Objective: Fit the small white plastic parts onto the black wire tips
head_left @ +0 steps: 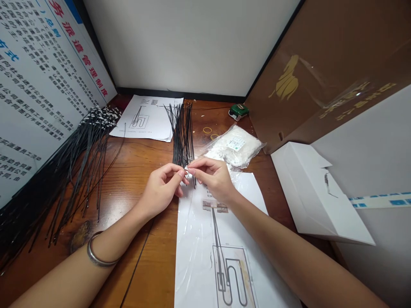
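Observation:
My left hand [163, 186] and my right hand [213, 174] meet above the top edge of a printed drawing sheet [195, 244], fingertips pinched close together. Between the fingertips shows a small white connector [186, 169], gripped by my right thumb and forefinger. My left thumb and forefinger close on what looks like the end of a thin black wire, mostly covered by the fingers. Just beyond the hands lies a bundle of black wires [183, 132]. Beside my right hand, loose white pieces lie by a clear plastic bag [247, 145] of white connectors.
At left, a large pile of black wires [86, 149] with white ends leans along a printed board [48, 85]. Another drawing sheet [150, 122] lies at the back. A green tape measure [238, 111], rubber bands [207, 130] and a white box [308, 192] are also around.

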Motion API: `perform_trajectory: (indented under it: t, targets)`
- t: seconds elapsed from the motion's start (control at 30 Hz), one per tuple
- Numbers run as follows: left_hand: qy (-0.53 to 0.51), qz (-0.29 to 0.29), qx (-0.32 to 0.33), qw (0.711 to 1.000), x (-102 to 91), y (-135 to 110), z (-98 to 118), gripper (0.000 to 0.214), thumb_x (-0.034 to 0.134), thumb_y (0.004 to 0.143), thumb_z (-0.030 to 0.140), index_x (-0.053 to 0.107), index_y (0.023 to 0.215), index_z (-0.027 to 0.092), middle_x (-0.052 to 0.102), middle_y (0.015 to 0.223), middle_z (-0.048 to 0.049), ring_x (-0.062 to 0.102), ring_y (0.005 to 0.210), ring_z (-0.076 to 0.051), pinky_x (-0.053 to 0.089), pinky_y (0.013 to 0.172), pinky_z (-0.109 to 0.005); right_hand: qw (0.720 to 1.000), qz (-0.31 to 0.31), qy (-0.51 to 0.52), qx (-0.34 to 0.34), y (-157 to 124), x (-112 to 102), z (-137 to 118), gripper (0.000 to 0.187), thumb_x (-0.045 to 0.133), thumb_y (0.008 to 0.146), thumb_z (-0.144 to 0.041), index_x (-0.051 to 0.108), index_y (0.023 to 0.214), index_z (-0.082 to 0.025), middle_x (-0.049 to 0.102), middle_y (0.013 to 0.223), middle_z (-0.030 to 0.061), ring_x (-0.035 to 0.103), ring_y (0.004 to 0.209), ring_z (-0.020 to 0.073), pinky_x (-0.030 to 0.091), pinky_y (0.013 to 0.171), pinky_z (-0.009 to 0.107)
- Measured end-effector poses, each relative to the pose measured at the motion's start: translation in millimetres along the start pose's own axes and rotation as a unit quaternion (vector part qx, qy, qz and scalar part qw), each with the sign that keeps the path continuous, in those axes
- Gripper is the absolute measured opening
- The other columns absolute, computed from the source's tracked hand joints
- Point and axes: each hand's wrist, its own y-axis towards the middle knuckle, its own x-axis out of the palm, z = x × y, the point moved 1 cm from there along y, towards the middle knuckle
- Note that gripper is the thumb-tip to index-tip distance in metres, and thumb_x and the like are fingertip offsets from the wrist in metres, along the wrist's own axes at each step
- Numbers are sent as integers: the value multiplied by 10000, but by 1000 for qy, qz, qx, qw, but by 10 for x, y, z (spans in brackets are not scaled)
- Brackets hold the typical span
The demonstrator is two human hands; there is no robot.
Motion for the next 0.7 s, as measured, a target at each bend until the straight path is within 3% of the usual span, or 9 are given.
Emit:
perform_trajectory:
  t: [0.27,0.5,0.7]
  targets:
    - [34,12,22,999,-1,-14,-33,229,570,865,365,601,816,143,644,729,-24,564,534,-93,501,520,-215,1000,10,-16,-24,-13,30,3,97,747,689,-280,673,686,-217,664,740,16,598,657,129,492,571,285]
    - [65,13,45,997,-19,-20,-51,225,562,870,367,616,827,152,633,708,-11,558,512,-91,460,514,-208,998,12,-44,-38,-40,48,5,69,715,722,-264,673,701,-213,654,752,20,563,607,116,431,466,257]
    - [53,17,40,998,-16,-16,-58,209,589,847,359,629,815,157,639,698,-11,550,495,-94,446,503,-212,997,17,-66,-46,-39,44,13,79,698,733,-274,660,716,-207,657,748,20,582,631,125,457,509,268]
